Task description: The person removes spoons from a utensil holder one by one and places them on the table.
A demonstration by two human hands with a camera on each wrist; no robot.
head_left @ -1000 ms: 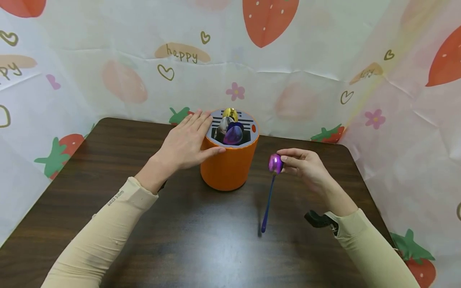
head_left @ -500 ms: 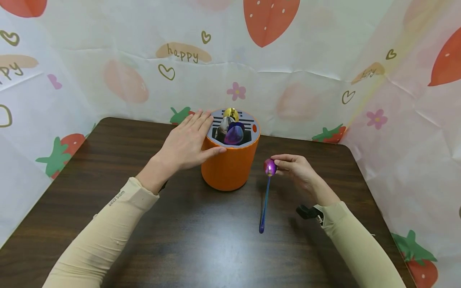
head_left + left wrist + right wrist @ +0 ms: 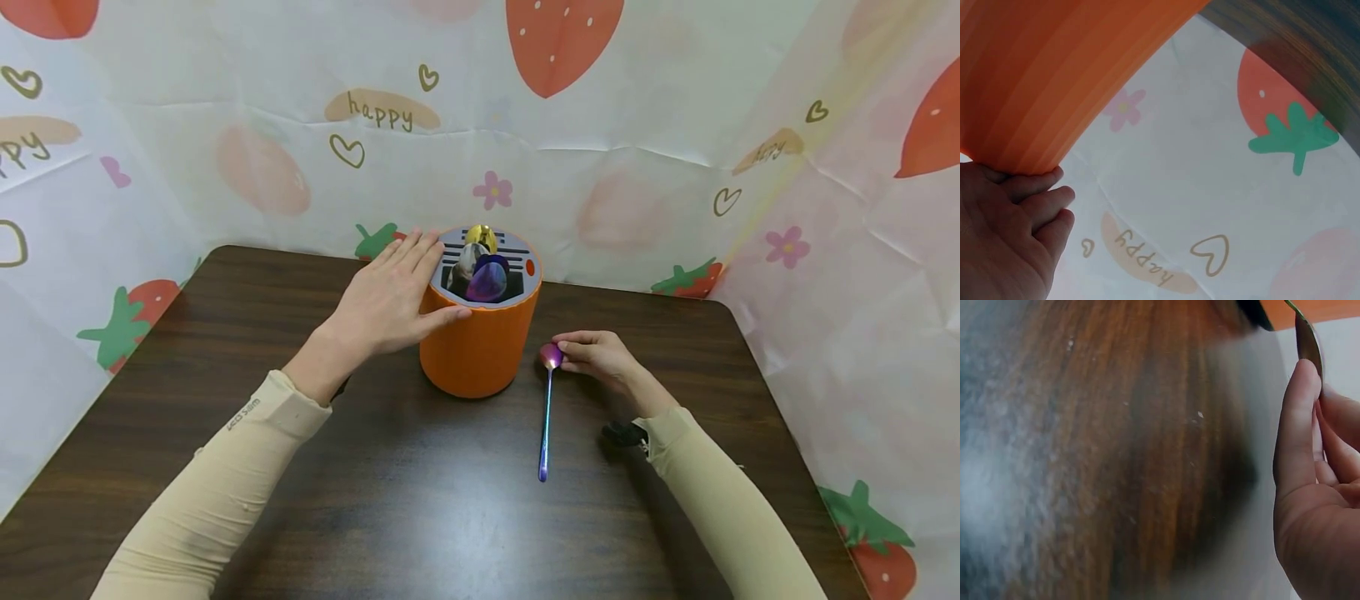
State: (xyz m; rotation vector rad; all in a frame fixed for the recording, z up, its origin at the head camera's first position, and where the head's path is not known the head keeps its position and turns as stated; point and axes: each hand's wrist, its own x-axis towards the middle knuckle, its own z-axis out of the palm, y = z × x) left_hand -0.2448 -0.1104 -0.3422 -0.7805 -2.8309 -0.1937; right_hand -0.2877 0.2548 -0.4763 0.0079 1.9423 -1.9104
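Pointing its handle (image 3: 545, 433) toward the person, the purple-blue spoon (image 3: 547, 400) extends over the table (image 3: 360, 517), its bowl (image 3: 550, 356) pinched by the fingers of the right hand (image 3: 600, 358), just right of the orange container (image 3: 476, 354). A light, steady pinch should control its tilt best. Further back, the left hand (image 3: 386, 304) lies, fingers extended, against the container's rim, probably a useful brace; metallic spoon bowls (image 3: 487, 281) poke from its top.
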